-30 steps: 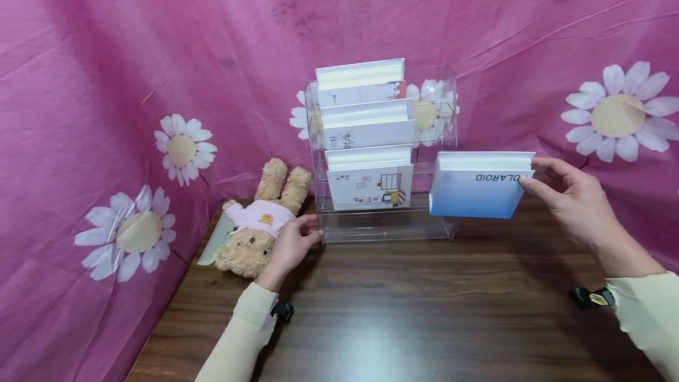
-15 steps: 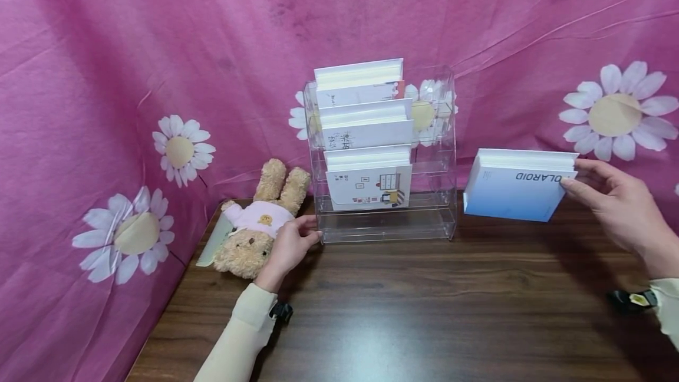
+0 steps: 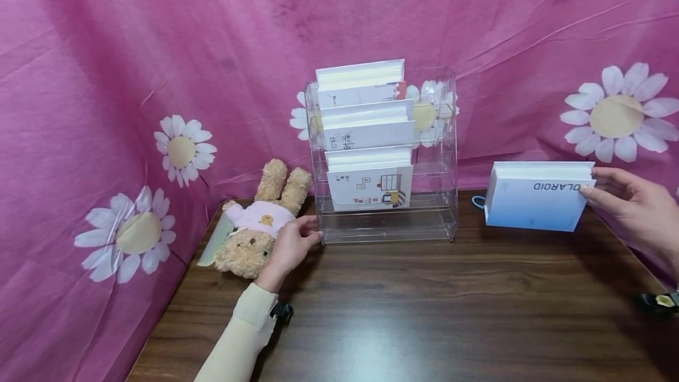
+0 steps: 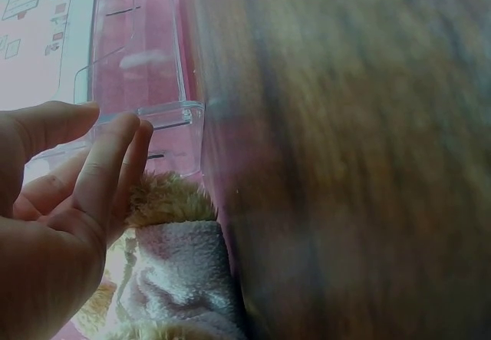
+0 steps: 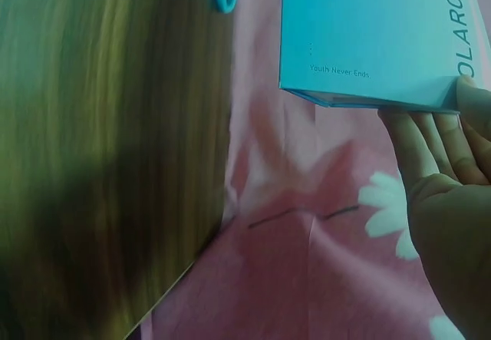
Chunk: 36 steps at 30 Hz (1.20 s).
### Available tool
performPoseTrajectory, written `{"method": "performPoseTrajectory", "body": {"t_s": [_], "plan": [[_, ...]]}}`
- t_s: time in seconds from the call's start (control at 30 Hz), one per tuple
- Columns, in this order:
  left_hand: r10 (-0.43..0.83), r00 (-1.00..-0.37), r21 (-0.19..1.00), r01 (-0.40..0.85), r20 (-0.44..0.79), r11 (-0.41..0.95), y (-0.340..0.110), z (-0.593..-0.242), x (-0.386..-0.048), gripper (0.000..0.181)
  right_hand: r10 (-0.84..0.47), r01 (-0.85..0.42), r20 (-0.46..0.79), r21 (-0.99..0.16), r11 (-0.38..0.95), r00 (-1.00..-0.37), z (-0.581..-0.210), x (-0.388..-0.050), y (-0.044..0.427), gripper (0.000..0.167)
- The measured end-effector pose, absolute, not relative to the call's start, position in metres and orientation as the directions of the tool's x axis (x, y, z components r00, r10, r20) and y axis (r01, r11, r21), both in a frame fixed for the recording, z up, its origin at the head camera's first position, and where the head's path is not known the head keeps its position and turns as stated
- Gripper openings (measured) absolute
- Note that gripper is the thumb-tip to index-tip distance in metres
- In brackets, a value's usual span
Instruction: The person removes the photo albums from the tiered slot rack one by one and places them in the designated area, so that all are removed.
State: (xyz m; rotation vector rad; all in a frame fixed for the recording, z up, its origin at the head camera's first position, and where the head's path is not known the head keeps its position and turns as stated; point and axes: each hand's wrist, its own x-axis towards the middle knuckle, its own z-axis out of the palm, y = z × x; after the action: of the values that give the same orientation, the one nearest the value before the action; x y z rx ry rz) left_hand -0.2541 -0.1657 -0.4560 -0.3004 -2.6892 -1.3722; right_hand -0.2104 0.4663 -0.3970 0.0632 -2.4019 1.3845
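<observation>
A blue-and-white book marked "POLAROID" point(image 3: 533, 204) is held up at the right, its far end pinched between the thumb and fingers of my right hand point(image 3: 639, 208). The right wrist view shows the book point(image 5: 368, 33) above the palm of that hand point(image 5: 456, 217). At the lower left corner of a clear rack point(image 3: 387, 236), my left hand point(image 3: 290, 247) grips the side panel. In the left wrist view, thumb and fingertips of the left hand point(image 4: 61, 217) meet at the rack's edge point(image 4: 173, 113). Three white books, the lowest point(image 3: 368, 188) with a room drawing, stand tiered in the rack's left part.
A plush bear point(image 3: 260, 223) in a pink top lies left of the rack, on a pale green comb point(image 3: 213, 246). Behind the blue book's left edge, a teal ring point(image 3: 478, 201) lies on the wooden table point(image 3: 424, 311). Pink flowered cloth point(image 3: 504, 28) surrounds the back and sides.
My right hand has carried the blue book rightward, away from the rack, and slightly lower, uncovering the teal ring. The left hand has stayed at the rack's corner.
</observation>
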Motion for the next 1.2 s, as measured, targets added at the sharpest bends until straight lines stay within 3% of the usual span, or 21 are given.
{"method": "performPoseTrajectory", "body": {"t_s": [0.33,0.63,0.77,0.87,1.03,1.2], "plan": [[0.130,-0.974,0.799,0.224,0.183,0.557,-0.166,-0.457,-0.253,0.035,0.108,-0.229,0.326,-0.829,0.511,-0.939,-0.411,-0.212,0.490,0.058],[0.129,-0.977,0.791,0.214,0.171,0.573,-0.166,-0.458,-0.254,0.037,0.146,-0.107,0.250,-0.775,0.622,-0.957,-0.427,-0.219,0.510,0.049],[0.129,-0.977,0.793,0.214,0.171,0.571,-0.166,-0.457,-0.254,0.037,0.163,-0.037,0.199,-0.734,0.678,-0.966,-0.433,-0.220,0.517,0.039],[0.128,-0.978,0.797,0.209,0.165,0.567,-0.166,-0.457,-0.254,0.036,0.169,0.005,0.158,-0.716,0.698,-0.973,-0.437,-0.219,0.521,0.013],[0.128,-0.977,0.800,0.214,0.172,0.561,-0.167,-0.457,-0.254,0.035,0.177,0.048,0.128,-0.664,0.746,-0.976,-0.436,-0.221,0.525,0.062],[0.130,-0.977,0.804,0.214,0.170,0.555,-0.166,-0.457,-0.254,0.035,0.176,0.080,0.090,-0.633,0.770,-0.980,-0.433,-0.228,0.530,0.073]]}}
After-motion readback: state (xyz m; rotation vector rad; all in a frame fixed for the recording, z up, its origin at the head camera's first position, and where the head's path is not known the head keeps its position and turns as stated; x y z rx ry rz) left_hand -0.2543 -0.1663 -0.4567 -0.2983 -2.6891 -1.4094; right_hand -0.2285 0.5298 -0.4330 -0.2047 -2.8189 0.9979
